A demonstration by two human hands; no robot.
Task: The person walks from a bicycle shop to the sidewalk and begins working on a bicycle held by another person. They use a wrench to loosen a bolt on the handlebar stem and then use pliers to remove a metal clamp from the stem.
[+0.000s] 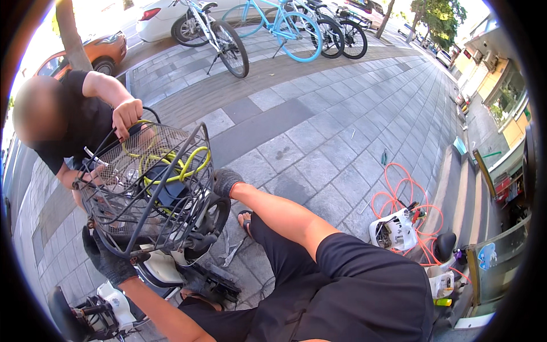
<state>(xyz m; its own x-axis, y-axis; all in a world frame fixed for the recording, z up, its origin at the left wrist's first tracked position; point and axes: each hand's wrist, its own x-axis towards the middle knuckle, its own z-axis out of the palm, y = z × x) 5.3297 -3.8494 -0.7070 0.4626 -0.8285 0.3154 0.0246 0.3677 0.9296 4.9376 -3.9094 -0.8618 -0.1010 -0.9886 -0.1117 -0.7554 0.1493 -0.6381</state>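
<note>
A black wire-mesh basket [196, 137] sits on the front of a white and black electric bike [162, 267]. Inside it lie a yellow cable [196, 162] and a dark blue box-like object [165, 185]. My left hand [108, 259], in a dark grey glove, grips the basket's lower near edge. My right hand [228, 183], gloved too, is curled at the basket's right side, just above the front wheel [217, 215]; what its fingers hold is hidden. Across the basket, another person's hand [126, 117] closes at the far rim. Their other hand [91, 175] reaches behind the mesh.
Orange hose [393, 191] coils on the paving beside a white container of tools [397, 229]. Pliers [384, 156] lie farther off. Steps [453, 188] rise to a shopfront on the right. Parked bicycles [285, 28] and cars stand behind. A black saddle [65, 313] is at lower left.
</note>
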